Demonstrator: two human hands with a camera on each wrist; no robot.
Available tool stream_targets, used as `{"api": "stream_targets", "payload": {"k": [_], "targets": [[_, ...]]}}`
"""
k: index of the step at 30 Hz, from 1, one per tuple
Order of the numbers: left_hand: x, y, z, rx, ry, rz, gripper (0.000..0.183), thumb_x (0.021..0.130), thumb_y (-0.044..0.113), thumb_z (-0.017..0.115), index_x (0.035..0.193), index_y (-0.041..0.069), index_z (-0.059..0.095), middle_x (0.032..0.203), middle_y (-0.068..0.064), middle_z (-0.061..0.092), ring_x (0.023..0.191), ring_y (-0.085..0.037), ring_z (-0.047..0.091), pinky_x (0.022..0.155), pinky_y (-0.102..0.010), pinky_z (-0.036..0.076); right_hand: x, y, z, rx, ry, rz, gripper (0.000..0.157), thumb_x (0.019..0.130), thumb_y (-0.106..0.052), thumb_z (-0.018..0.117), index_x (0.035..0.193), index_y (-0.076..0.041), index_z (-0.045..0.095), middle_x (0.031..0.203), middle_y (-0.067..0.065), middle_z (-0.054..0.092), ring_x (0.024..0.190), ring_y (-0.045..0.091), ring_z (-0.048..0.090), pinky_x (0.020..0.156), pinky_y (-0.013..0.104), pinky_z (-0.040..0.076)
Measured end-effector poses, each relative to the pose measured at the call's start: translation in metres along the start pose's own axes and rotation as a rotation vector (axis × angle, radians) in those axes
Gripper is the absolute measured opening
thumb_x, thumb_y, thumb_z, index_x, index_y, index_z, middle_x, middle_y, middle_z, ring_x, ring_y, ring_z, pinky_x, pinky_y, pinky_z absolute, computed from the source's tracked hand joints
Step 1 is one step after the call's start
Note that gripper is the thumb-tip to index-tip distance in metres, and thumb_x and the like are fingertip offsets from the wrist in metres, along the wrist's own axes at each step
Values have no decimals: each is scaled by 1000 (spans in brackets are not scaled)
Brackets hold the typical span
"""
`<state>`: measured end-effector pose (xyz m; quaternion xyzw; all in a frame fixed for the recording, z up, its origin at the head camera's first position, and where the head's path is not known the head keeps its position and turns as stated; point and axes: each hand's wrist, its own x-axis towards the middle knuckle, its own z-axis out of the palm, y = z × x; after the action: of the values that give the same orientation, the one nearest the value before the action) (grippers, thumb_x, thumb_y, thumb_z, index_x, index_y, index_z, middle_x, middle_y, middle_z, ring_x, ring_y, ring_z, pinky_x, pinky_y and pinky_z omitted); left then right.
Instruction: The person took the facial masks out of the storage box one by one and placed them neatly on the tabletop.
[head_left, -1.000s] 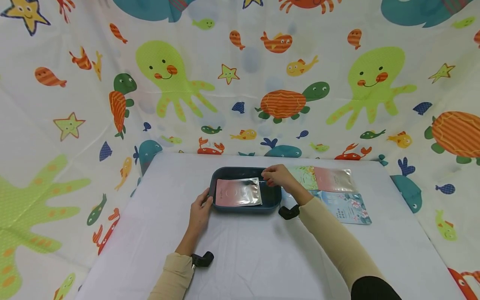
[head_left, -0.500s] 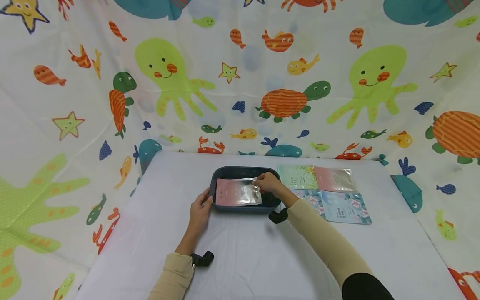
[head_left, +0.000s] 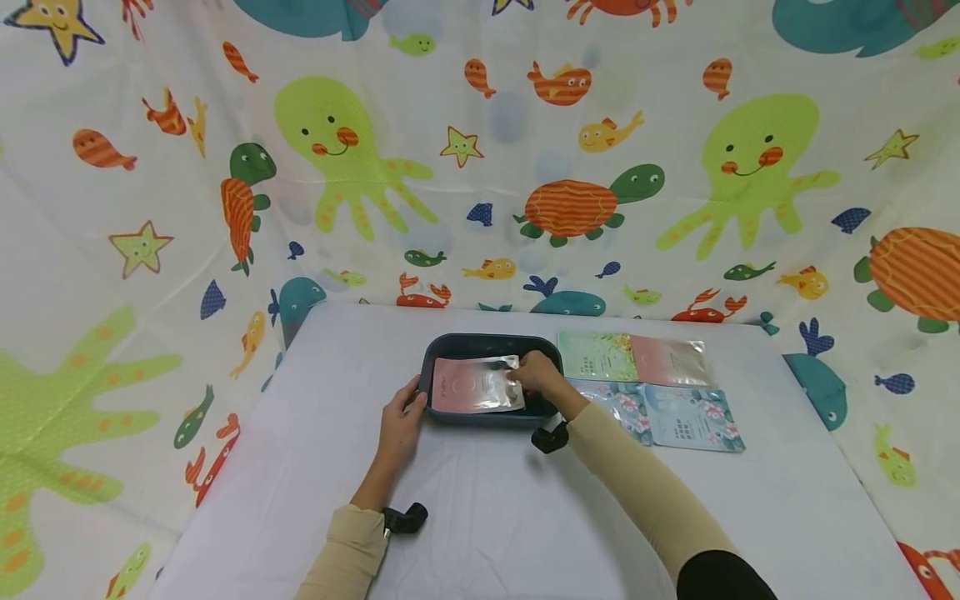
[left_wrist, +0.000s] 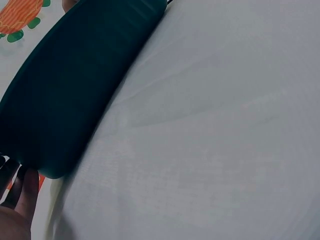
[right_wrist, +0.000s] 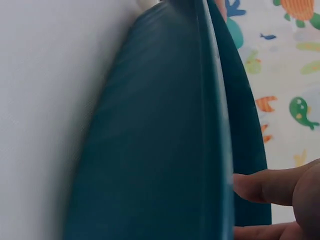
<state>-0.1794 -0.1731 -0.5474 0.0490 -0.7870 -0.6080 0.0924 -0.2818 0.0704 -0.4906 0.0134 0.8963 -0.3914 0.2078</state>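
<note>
In the head view a dark blue-green plastic bin (head_left: 480, 421) stands at the middle of the table with a pink and silver foil sachet (head_left: 468, 385) lying flat inside. My left hand (head_left: 400, 427) rests against the bin's left end; the left wrist view has straight fingers (left_wrist: 29, 192) at its corner. My right hand (head_left: 542, 375) reaches in over the right end, fingertips right at the sachet's silver edge. From the right wrist, the thumb (right_wrist: 262, 186) passes behind the bin's near wall (right_wrist: 150, 125), which hides the tips, so whether they pinch the sachet I cannot tell.
Right of the bin, sachets lie in two rows: a green one (head_left: 596, 357), another pink and silver one (head_left: 672, 361), and two blue floral ones, left (head_left: 624, 407) and right (head_left: 693, 418). A sea-animal curtain (head_left: 465, 225) hangs behind the white-covered table (head_left: 480, 517).
My right hand has moved left and down, from the bin's back right rim to the sachet's right edge. My left hand, the bin and the sachets stay where they were.
</note>
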Motion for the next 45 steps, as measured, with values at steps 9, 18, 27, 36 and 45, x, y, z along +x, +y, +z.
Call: {"api": "stream_targets", "payload": {"k": [9,18,27,36,45], "targets": [[-1,-1,1,6,2,-2,45,101,16,52,143,1,46,142,-19,53,128,-31,52,103,-42,47,1,5,7,277,76,9,26,84,0,65,107,12,66,84,11,62,62,14,54,55,25,53],[-2,-2,-1,19,-8,-2,45,101,17,51,144,3,46,142,-18,53,128,-30,52,103,-42,47,0,7,8,305,70,0,28,83,3,65,110,10,66,91,15,67,61,13,59,51,23,52],[-2,1,0,19,3,-9,45,101,18,51,144,4,46,141,-18,53,127,-29,52,101,-38,48,-8,5,1,337,51,-12,19,84,1,67,102,9,68,70,10,65,46,12,57,46,24,53],[-2,2,0,17,13,-16,45,101,18,52,144,5,47,141,-16,54,128,-28,52,103,-43,46,-11,3,-2,375,86,-22,15,86,0,66,99,8,69,77,10,66,50,11,58,51,25,55],[-1,-2,1,21,16,6,45,101,19,52,143,3,47,140,-20,55,124,-30,53,93,-18,47,-16,2,-7,449,123,-41,19,89,-1,65,105,8,70,89,15,70,57,12,62,56,26,56]]}}
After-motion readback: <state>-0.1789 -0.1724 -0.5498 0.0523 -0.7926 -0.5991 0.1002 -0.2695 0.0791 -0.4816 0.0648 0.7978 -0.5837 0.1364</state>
